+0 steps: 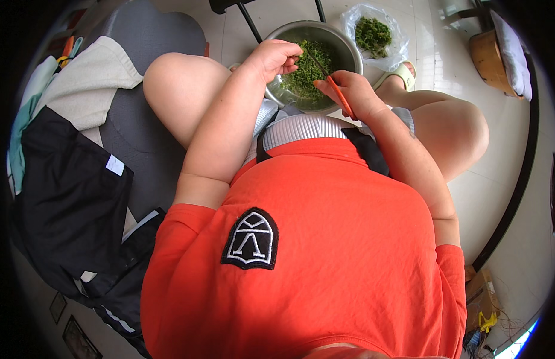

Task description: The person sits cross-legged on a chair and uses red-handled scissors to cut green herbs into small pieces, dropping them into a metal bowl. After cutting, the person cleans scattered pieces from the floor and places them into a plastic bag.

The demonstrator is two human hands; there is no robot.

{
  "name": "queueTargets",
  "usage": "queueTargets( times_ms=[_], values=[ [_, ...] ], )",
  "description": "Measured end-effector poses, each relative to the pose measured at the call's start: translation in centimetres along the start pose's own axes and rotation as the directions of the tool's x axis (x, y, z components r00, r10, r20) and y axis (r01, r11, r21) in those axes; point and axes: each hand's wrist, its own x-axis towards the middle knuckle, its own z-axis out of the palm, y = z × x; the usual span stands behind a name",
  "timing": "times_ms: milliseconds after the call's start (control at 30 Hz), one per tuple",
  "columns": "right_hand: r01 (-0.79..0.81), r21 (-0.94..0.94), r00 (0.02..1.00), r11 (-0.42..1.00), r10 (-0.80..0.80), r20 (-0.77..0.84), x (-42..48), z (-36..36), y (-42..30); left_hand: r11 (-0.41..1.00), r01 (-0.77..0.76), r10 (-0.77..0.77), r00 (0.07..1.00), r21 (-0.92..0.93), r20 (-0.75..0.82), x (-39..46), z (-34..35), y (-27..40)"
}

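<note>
My left hand (277, 58) is over the left side of a stainless steel basin (354, 54), thumb and fingertips pinched on a small green sprig that is mostly hidden. My right hand (352, 92) grips orange-handled scissors (339, 95) at the basin's right front rim. Their dark, narrow blades point up and left, close to my left fingertips. Below both hands, finely cut green plant pieces (311, 67) cover the basin's bottom. The basin stands on the floor between my knees.
Right of the basin, an opened clear plastic bag (398, 49) holds a clump of green plants (372, 37). Dark metal legs (249, 22) rise behind the basin. A grey padded seat (156, 40) at left bears clothes and a beige cloth (89, 85). A wooden tub-like object (486, 60) stands far right.
</note>
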Motion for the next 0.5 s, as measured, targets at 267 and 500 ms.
queueTargets(
  times_ms=[267, 500],
  values=[
    [-0.001, -0.058, 1.000, 0.998, 0.001, -0.003, 0.40, 0.01, 0.51, 0.999, -0.031, 0.031, 0.999, -0.012, -0.015, 0.37, -0.35, -0.28],
    [0.035, -0.161, 0.998, 0.986, -0.044, -0.051, 0.28, -0.07, 0.63, 0.999, -0.041, 0.041, 0.999, 0.003, -0.006, 0.70, -0.48, -0.39]
  ],
)
